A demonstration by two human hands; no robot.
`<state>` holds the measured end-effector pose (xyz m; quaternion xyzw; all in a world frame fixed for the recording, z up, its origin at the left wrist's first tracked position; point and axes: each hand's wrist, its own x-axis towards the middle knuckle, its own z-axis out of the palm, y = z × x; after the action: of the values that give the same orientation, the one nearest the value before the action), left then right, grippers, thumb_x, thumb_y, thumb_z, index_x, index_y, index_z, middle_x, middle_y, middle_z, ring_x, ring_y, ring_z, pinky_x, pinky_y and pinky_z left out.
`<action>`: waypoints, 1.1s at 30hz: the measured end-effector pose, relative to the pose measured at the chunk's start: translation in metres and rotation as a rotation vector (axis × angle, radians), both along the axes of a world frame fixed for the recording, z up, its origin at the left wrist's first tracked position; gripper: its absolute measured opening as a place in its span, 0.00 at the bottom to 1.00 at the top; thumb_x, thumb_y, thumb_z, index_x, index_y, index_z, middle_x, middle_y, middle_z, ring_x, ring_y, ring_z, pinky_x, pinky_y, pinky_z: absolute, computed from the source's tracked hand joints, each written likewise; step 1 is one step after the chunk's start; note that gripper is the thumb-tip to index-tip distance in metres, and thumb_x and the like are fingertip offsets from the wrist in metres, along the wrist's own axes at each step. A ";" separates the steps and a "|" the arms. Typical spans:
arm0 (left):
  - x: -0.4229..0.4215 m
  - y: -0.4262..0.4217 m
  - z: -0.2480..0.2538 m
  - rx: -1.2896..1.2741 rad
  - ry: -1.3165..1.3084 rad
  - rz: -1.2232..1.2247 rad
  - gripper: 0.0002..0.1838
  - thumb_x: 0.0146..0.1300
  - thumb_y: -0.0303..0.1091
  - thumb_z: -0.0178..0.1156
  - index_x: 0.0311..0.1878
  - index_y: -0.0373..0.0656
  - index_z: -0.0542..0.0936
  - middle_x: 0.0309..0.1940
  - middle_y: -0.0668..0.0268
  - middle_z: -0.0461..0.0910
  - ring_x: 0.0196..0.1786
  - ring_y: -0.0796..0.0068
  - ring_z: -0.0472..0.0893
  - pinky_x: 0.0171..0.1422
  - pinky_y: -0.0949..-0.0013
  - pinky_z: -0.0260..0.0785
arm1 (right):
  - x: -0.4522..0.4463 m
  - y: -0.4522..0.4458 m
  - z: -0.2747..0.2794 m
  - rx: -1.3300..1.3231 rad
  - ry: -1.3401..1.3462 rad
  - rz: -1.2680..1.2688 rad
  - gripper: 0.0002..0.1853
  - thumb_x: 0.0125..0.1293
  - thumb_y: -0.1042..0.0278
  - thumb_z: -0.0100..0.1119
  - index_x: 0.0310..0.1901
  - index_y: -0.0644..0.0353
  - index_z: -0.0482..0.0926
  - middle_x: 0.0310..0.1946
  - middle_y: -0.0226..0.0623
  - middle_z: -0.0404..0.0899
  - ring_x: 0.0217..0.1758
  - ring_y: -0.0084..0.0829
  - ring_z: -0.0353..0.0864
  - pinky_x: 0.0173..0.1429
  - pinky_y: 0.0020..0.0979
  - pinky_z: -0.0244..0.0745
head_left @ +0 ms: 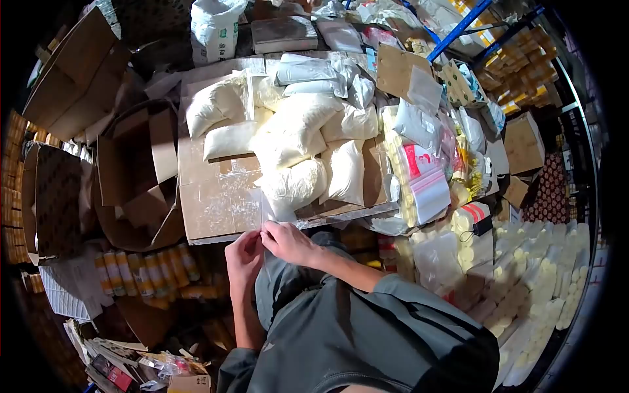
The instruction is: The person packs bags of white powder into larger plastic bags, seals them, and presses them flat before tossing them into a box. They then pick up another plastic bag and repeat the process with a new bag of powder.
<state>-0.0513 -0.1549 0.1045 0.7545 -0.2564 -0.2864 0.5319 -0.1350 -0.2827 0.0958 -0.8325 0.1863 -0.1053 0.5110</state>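
My left hand and my right hand meet at the front edge of the cardboard-covered table. Their fingers are pinched together on the clear, gathered mouth of a plastic bag. Cream-coloured powder fills that bag, which lies on the table just beyond my hands. Behind it are piled several more bags of pale powder. The exact grip of the fingertips is too small to make out.
An open cardboard box stands left of the table. On the right lie packs of zip bags and, lower down, long clear sleeves of pale round pieces. A white sack stands at the back. Orange-labelled cylinders sit below left.
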 end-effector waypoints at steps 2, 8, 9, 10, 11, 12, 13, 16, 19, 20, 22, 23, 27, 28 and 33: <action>0.000 -0.007 0.005 0.123 -0.189 -0.031 0.09 0.59 0.21 0.60 0.43 0.35 0.82 0.27 0.53 0.83 0.31 0.68 0.84 0.39 0.70 0.74 | -0.001 0.001 -0.005 -0.007 0.025 0.004 0.08 0.65 0.71 0.55 0.33 0.67 0.71 0.26 0.59 0.76 0.35 0.61 0.77 0.36 0.50 0.72; -0.006 -0.020 -0.005 0.130 -0.474 -0.188 0.07 0.58 0.23 0.56 0.41 0.38 0.79 0.32 0.49 0.80 0.35 0.46 0.81 0.38 0.52 0.73 | -0.004 -0.013 -0.020 0.090 0.174 -0.122 0.08 0.61 0.72 0.58 0.30 0.67 0.71 0.25 0.55 0.75 0.32 0.57 0.77 0.35 0.43 0.72; -0.008 -0.021 -0.007 0.126 -0.458 -0.177 0.07 0.59 0.23 0.58 0.41 0.39 0.80 0.33 0.49 0.81 0.36 0.45 0.81 0.39 0.54 0.74 | -0.004 -0.015 -0.022 0.091 0.220 -0.122 0.09 0.61 0.72 0.58 0.30 0.67 0.71 0.25 0.56 0.75 0.33 0.57 0.78 0.35 0.43 0.73; -0.008 -0.020 -0.013 0.113 -0.461 -0.174 0.07 0.59 0.23 0.58 0.41 0.39 0.80 0.33 0.49 0.80 0.36 0.45 0.80 0.39 0.53 0.74 | -0.004 -0.015 -0.024 0.058 0.259 -0.127 0.09 0.62 0.69 0.57 0.31 0.67 0.74 0.26 0.57 0.77 0.35 0.58 0.78 0.38 0.46 0.73; -0.007 -0.019 -0.016 0.100 -0.467 -0.175 0.07 0.59 0.23 0.58 0.41 0.39 0.80 0.33 0.49 0.80 0.37 0.45 0.80 0.39 0.53 0.74 | -0.005 -0.014 -0.031 0.022 0.306 -0.093 0.12 0.64 0.65 0.55 0.33 0.68 0.77 0.31 0.59 0.78 0.39 0.59 0.79 0.41 0.50 0.74; -0.006 -0.019 -0.012 0.125 -0.442 -0.160 0.08 0.57 0.22 0.58 0.40 0.38 0.80 0.33 0.49 0.80 0.37 0.45 0.80 0.39 0.53 0.74 | -0.005 -0.014 -0.036 0.009 0.315 -0.052 0.14 0.64 0.63 0.54 0.33 0.69 0.78 0.32 0.60 0.78 0.40 0.59 0.79 0.42 0.51 0.74; -0.005 -0.018 -0.008 0.088 -0.415 -0.169 0.09 0.56 0.21 0.58 0.41 0.38 0.80 0.33 0.50 0.80 0.37 0.45 0.80 0.40 0.55 0.74 | -0.006 -0.012 -0.041 -0.003 0.329 -0.013 0.15 0.65 0.62 0.53 0.33 0.69 0.79 0.33 0.62 0.78 0.41 0.60 0.79 0.44 0.52 0.73; -0.009 -0.015 -0.006 0.053 -0.362 -0.139 0.11 0.53 0.19 0.58 0.42 0.37 0.79 0.35 0.50 0.80 0.37 0.46 0.80 0.41 0.58 0.74 | -0.006 -0.005 -0.043 -0.012 0.290 -0.003 0.15 0.65 0.64 0.52 0.33 0.71 0.78 0.33 0.63 0.78 0.42 0.60 0.78 0.45 0.52 0.73; -0.006 -0.010 -0.010 -0.018 -0.324 -0.086 0.13 0.52 0.19 0.59 0.43 0.36 0.79 0.36 0.50 0.80 0.38 0.46 0.81 0.41 0.59 0.75 | -0.002 -0.003 -0.030 -0.003 0.242 0.020 0.14 0.64 0.66 0.52 0.32 0.72 0.78 0.31 0.63 0.78 0.40 0.61 0.78 0.45 0.53 0.73; -0.006 -0.008 -0.009 -0.032 -0.326 -0.062 0.13 0.52 0.19 0.59 0.43 0.36 0.79 0.36 0.50 0.80 0.38 0.47 0.81 0.42 0.60 0.75 | -0.001 -0.002 -0.031 -0.002 0.190 0.019 0.14 0.64 0.67 0.52 0.31 0.73 0.77 0.30 0.63 0.77 0.40 0.61 0.78 0.44 0.52 0.73; -0.009 -0.002 -0.008 -0.039 -0.361 -0.001 0.13 0.52 0.18 0.59 0.43 0.36 0.78 0.36 0.50 0.80 0.38 0.47 0.81 0.41 0.61 0.75 | 0.004 0.003 -0.030 -0.012 0.104 0.031 0.13 0.64 0.69 0.53 0.29 0.73 0.76 0.28 0.63 0.75 0.37 0.61 0.77 0.40 0.50 0.72; -0.009 0.000 -0.005 -0.047 -0.385 0.045 0.13 0.52 0.18 0.60 0.43 0.36 0.78 0.35 0.51 0.80 0.38 0.48 0.81 0.41 0.61 0.75 | 0.006 0.005 -0.027 -0.039 0.077 0.051 0.13 0.64 0.69 0.52 0.29 0.73 0.76 0.28 0.63 0.74 0.36 0.61 0.77 0.38 0.49 0.72; -0.005 0.008 0.004 -0.093 -0.508 0.232 0.12 0.53 0.16 0.58 0.42 0.35 0.77 0.31 0.54 0.79 0.32 0.59 0.82 0.37 0.69 0.74 | 0.024 0.015 -0.007 -0.021 -0.043 0.113 0.13 0.64 0.69 0.54 0.26 0.71 0.75 0.23 0.58 0.74 0.28 0.55 0.78 0.33 0.44 0.72; -0.003 0.014 0.009 -0.112 -0.417 0.259 0.13 0.53 0.16 0.58 0.43 0.35 0.77 0.29 0.55 0.78 0.31 0.67 0.81 0.37 0.72 0.72 | 0.028 0.017 0.001 0.023 -0.065 0.157 0.13 0.64 0.69 0.54 0.26 0.70 0.75 0.21 0.57 0.74 0.25 0.50 0.78 0.32 0.42 0.71; 0.001 0.031 0.021 -0.186 -0.023 0.402 0.09 0.56 0.16 0.57 0.41 0.32 0.77 0.26 0.58 0.77 0.31 0.83 0.76 0.38 0.78 0.70 | 0.040 0.017 0.027 0.132 0.099 0.342 0.14 0.63 0.66 0.54 0.27 0.70 0.75 0.20 0.55 0.74 0.22 0.44 0.77 0.31 0.39 0.71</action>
<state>-0.0502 -0.1243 0.1260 0.7414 -0.1325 -0.1411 0.6426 -0.0946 -0.2657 0.1233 -0.8209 0.0738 0.0366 0.5650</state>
